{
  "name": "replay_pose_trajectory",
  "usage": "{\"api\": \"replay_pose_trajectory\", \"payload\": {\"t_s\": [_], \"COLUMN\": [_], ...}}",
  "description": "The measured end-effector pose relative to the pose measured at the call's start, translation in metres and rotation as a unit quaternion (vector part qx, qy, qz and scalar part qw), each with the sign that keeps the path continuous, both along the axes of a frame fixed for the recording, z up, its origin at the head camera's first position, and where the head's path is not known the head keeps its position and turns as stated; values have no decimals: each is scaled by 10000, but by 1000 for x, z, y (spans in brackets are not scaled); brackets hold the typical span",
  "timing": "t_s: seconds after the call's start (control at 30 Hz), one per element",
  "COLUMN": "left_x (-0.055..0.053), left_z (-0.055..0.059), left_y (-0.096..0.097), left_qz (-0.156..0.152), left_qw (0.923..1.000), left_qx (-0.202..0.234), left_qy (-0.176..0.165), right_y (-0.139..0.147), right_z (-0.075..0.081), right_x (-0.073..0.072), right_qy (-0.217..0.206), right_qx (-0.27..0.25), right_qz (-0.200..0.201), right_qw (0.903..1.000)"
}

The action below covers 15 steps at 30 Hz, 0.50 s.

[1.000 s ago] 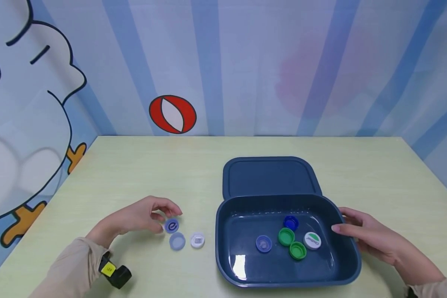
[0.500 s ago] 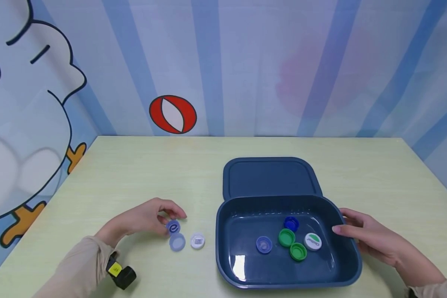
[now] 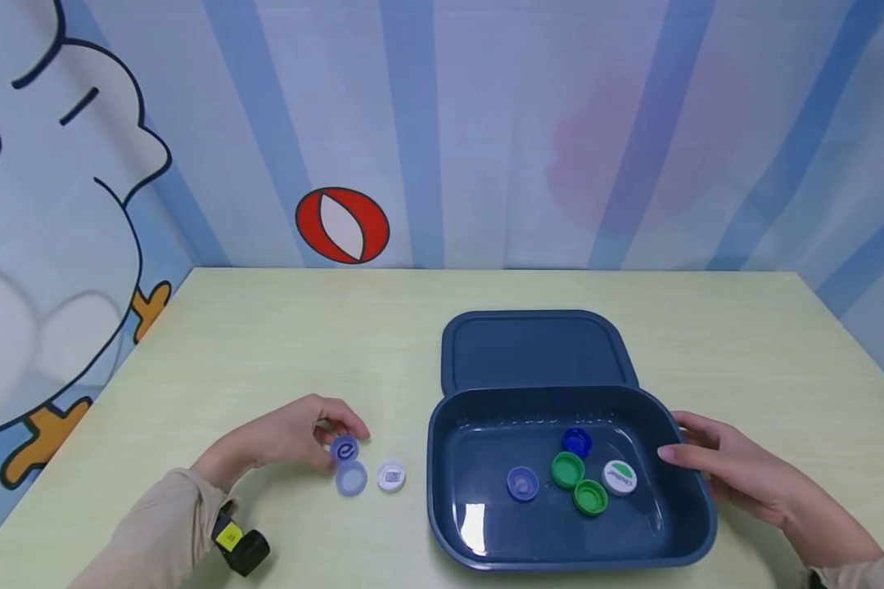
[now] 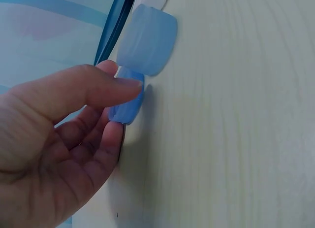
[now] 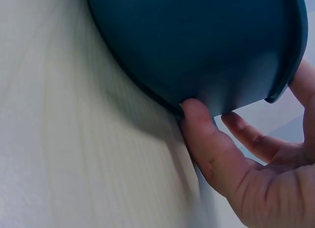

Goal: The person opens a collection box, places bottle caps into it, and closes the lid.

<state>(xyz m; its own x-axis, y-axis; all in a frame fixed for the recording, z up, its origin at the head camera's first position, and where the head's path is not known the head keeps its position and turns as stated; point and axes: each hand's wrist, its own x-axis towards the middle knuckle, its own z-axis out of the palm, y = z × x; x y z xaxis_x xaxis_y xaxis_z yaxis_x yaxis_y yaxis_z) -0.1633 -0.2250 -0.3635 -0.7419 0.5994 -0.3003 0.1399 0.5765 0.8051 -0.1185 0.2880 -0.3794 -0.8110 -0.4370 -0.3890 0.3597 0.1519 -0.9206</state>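
Note:
My left hand (image 3: pixel 287 433) pinches a blue bottle cap (image 3: pixel 345 448) with a dark swirl mark between thumb and fingers. In the left wrist view the thumb lies across that cap, partly hiding it. Right beside it on the table is a paler translucent blue cap (image 3: pixel 350 478). A white cap (image 3: pixel 391 475) printed with a small square code lies just to the right. My right hand (image 3: pixel 744 470) holds the right wall of a dark blue plastic box (image 3: pixel 442 523), thumb over the rim and fingers outside.
Inside the box lie a dark blue cap (image 3: pixel 577 442), two green caps (image 3: pixel 567 469), a light blue cap (image 3: pixel 522 483) and a white cap with green print (image 3: pixel 619 478). Behind the box is its flat lid (image 3: pixel 538 348). A printed curtain (image 3: pixel 471 131) rises beyond the table's far edge.
My left hand has moved slightly right and closed its thumb and fingers on the swirl-marked cap, which shifted a little right. The right hand stays on the box.

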Motion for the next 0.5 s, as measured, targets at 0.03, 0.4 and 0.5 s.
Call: {"api": "replay_pose_trajectory", "payload": {"t_s": [0.03, 0.4, 0.5], "left_x": [0, 3, 3], "left_z": [0, 3, 2], "left_y": [0, 3, 4], "left_qz": [-5, -188, -242], "left_qw": [10000, 9995, 9991], "left_qx": [-13, -14, -82], "left_qy": [19, 238, 332], "right_y": [0, 0, 0], "right_z": [0, 0, 0], "right_x": [0, 1, 0], "right_qy": [1, 18, 23], "right_qx": [-7, -52, -71], "right_qz": [4, -9, -2], "right_qw": [10000, 10000, 10000]}}
